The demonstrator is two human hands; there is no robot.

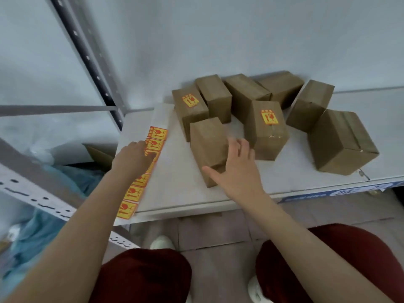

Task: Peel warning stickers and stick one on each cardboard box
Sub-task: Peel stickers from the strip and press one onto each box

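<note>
Fingers (pixel 246 146) of right hand (pixel 237 171) open on box (pixel 207 136)

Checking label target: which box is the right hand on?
The front box, the one nearest the shelf edge. The right hand rests spread on it, and its visible faces carry no sticker.

Part of the strip of yellow-and-red warning stickers (pixel 132 193) is covered by the left grip (pixel 133 159), whose fingertips are hidden. The near brown cardboard box (pixel 207 141) is partly hidden by the right grip (pixel 237 171). The sticker print is too blurred to be read.
</note>
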